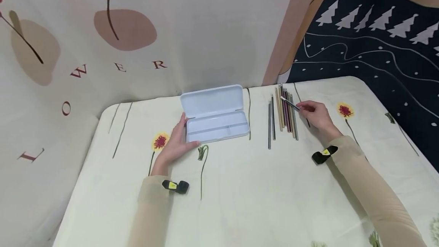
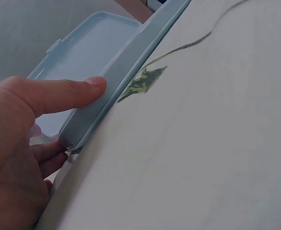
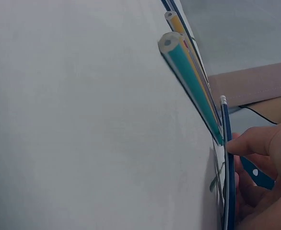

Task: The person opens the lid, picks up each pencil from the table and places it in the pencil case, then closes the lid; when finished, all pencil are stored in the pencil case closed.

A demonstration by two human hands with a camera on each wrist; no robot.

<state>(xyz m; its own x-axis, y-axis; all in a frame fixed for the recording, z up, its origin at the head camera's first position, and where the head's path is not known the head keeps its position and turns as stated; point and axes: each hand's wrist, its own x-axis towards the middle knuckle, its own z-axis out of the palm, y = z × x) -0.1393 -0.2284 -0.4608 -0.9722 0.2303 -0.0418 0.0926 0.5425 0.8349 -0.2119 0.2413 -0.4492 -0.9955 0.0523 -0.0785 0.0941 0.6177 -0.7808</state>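
A light blue pencil case (image 1: 215,134) lies with its lid (image 1: 212,102) raised at the back; low dividers split its tray into compartments. My left hand (image 1: 174,144) grips its near left corner. In the left wrist view the thumb (image 2: 85,92) presses the front wall, while the other fingers reach round the left end, partly hidden. Between thumb and fingers my right hand (image 1: 317,116) pinches a dark blue pencil (image 1: 290,103) with a pale eraser end, tilted over a row of pencils (image 1: 289,119). The right wrist view shows this dark blue pencil (image 3: 228,179) beside a teal pencil (image 3: 191,84).
Two dark pencils (image 1: 269,125) lie slightly apart, left of the row. A white cloth (image 1: 247,186) printed with flowers covers the table. Behind its far edge hangs a patterned curtain (image 1: 212,29), with a dark tree-printed cloth (image 1: 370,48) at the right.
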